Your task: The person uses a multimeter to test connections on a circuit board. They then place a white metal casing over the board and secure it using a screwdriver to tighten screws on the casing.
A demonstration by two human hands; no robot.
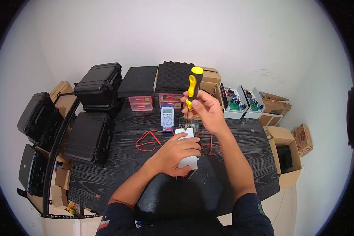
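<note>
My right hand [206,110] grips a screwdriver [192,86] with a yellow and black handle, held upright. Its shaft points down to the far end of a white box-shaped piece [188,162]; whether the tip sits on a screw is too small to tell. Across that white piece lies my left hand [177,153], its fingers wrapped over the top and the thumb at the near side. Just beyond stands a blue and grey multimeter [167,118] with red leads [145,150] on the table. A clear plastic container [195,122] is partly hidden behind my right hand.
Black hard cases [88,135] stack at the left of the dark table [126,173]. Pink drawer boxes [141,105] with black foam [176,74] stand at the back. Two white enclosures with green circuit boards [235,104] sit back right, near an open cardboard box [289,177].
</note>
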